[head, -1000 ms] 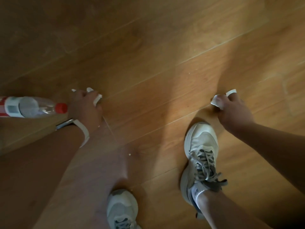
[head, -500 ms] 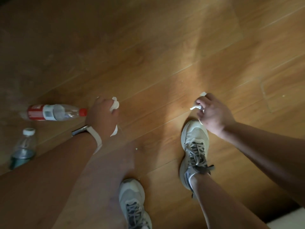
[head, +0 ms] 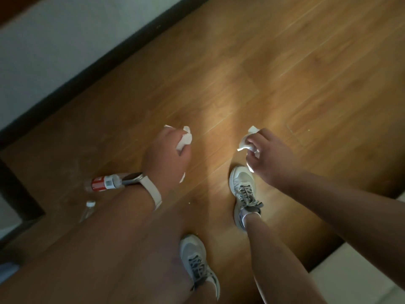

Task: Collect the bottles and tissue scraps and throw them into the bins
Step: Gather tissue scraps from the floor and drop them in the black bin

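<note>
My left hand (head: 165, 154) grips crumpled white tissue scraps (head: 185, 140) that stick out past the knuckles and below the palm. My right hand (head: 266, 155) holds another wad of white tissue (head: 246, 141) between curled fingers and thumb. Both hands hover above the wooden floor (head: 241, 73). A clear bottle with a red label (head: 103, 183) lies on the floor left of my left wrist, its neck end hidden behind the wrist. A second clear bottle with a white cap (head: 88, 208) shows just below it, mostly covered by my forearm.
A white wall with a dark skirting board (head: 92, 66) runs diagonally across the upper left. My two grey sneakers (head: 244, 194) (head: 197, 262) stand on the floor. A pale edge (head: 361, 273) shows at the lower right, a dark frame (head: 17, 198) at the left.
Both hands have risen from the floor with their tissue and moved closer together. The view has tilted up, bringing the wall and skirting board into sight; the bottles stayed where they were.
</note>
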Tool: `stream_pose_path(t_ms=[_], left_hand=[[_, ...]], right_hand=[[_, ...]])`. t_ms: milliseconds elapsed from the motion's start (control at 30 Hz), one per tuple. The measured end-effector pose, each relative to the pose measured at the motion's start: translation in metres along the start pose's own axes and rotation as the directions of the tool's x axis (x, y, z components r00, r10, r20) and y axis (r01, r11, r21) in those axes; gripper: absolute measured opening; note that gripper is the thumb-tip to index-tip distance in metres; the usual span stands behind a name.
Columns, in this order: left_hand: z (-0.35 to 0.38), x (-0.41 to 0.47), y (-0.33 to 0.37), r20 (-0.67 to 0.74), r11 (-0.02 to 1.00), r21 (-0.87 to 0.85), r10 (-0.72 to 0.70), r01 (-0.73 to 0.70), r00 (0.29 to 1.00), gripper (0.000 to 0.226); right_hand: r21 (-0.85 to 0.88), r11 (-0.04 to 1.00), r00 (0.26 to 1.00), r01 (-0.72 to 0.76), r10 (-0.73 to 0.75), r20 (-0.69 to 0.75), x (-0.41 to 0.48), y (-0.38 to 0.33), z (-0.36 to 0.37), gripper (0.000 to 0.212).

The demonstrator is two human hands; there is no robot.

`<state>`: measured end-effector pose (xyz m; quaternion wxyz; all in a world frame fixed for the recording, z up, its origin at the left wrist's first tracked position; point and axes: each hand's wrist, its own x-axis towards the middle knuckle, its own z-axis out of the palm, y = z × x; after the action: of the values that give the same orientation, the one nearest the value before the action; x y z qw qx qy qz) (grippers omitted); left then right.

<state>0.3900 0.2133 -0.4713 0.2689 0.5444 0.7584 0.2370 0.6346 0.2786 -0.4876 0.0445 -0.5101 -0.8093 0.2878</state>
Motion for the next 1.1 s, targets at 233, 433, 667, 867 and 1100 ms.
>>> stream_pose_path(t_ms=[233,433,667,867,1100], left_hand=[[-0.076,-0.048,0.121,0.018,0.977,-0.195,-0.083,0.085,0.996,0.006],[-0.156,-0.083,0.200,-0.005,0.964,-0.257,-0.068,0.065,0.998,0.009],[-0.222,-0.086,0.301,-0.022,0.979,-0.201,0.012,-0.016,1.000,0.003],[-0.243,-0.065,0.390,0.035,0.983,-0.168,0.081,-0.074,0.996,0.012],[-0.233,-0.022,0.504,0.030,0.990,-0.107,0.100,-0.096,0.995,0.019]], right_hand=[[0.001,1.000,0.996,-0.014,0.014,-0.083,-0.041,-0.075,-0.121,0.025],[0.033,0.997,0.979,-0.063,0.068,-0.193,-0.088,-0.132,-0.236,0.024],[0.136,0.980,0.953,-0.142,0.173,-0.250,-0.129,-0.168,-0.330,0.022],[0.239,0.966,0.939,-0.102,0.173,-0.298,-0.129,-0.167,-0.397,0.021],[0.260,0.963,0.922,-0.073,0.164,-0.351,-0.125,-0.113,-0.504,0.024]])
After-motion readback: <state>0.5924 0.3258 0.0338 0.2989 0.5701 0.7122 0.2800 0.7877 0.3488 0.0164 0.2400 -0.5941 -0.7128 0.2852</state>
